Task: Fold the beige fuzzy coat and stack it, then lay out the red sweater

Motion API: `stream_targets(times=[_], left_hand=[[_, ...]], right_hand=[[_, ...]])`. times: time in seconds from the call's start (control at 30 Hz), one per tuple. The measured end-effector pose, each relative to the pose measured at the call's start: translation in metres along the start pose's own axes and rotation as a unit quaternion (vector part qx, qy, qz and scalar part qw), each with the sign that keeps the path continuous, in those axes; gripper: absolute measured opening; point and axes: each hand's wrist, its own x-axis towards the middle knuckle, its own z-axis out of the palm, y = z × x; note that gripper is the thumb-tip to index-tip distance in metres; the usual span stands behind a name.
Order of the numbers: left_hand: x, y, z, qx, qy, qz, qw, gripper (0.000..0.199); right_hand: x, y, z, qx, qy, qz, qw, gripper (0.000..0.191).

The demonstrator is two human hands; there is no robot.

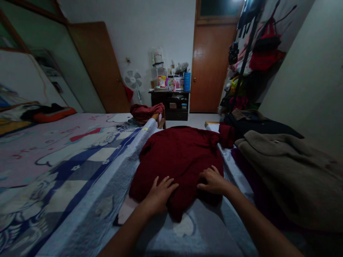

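A dark red garment [179, 157] lies spread on the light blue bedding [214, 228] in front of me, its near edge uneven with a pointed part hanging toward me. My left hand [162, 194] rests on its lower left part, fingers spread and holding nothing. On the lower right part of the cloth is my right hand [211, 180], its fingers bent and a little apart, with no cloth visibly pinched between them. A pale flat piece [127, 210] with a dark edge shows from under the garment at the left.
Folded coats [289, 171] are piled on the right. A patterned blanket [66, 153] covers the bed on the left. Beyond the garment are a reddish cloth [146, 111] on a wooden bed end, a fan [133, 80] and a dark cabinet [170, 105].
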Motion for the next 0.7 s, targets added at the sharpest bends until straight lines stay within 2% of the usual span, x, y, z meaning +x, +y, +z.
stream_targets(times=[0.07, 0.17, 0.23, 0.37, 0.43, 0.5, 0.57, 0.7], left_hand=[[0.000, -0.002, 0.005, -0.001, 0.034, -0.003, 0.999, 0.081], [0.002, -0.008, 0.012, -0.033, 0.076, 0.009, 0.997, 0.060], [0.005, -0.011, 0.015, -0.064, 0.097, 0.017, 0.993, 0.050], [0.011, -0.012, 0.012, -0.138, 0.135, -0.004, 0.981, 0.037], [0.015, -0.011, 0.007, -0.157, 0.153, -0.044, 0.975, 0.029], [0.021, -0.010, 0.002, -0.151, 0.176, -0.092, 0.968, 0.024], [0.026, -0.010, -0.002, -0.141, 0.198, -0.131, 0.961, 0.023], [0.036, -0.009, -0.004, -0.136, 0.197, -0.174, 0.955, 0.027]], right_hand=[[-0.014, 0.004, 0.003, -0.037, -0.001, 0.042, 0.998, 0.023], [-0.031, 0.010, 0.006, -0.085, -0.022, 0.125, 0.988, 0.031], [-0.039, 0.007, 0.008, -0.114, -0.011, 0.150, 0.982, 0.031], [-0.048, -0.013, 0.018, -0.126, 0.064, 0.104, 0.984, 0.026], [-0.050, -0.025, 0.027, -0.104, 0.056, 0.063, 0.991, 0.021], [-0.050, -0.033, 0.037, -0.086, 0.044, 0.040, 0.994, 0.031], [-0.048, -0.034, 0.045, -0.081, 0.051, 0.040, 0.995, 0.043], [-0.044, -0.024, 0.053, -0.075, 0.061, 0.051, 0.994, 0.037]])
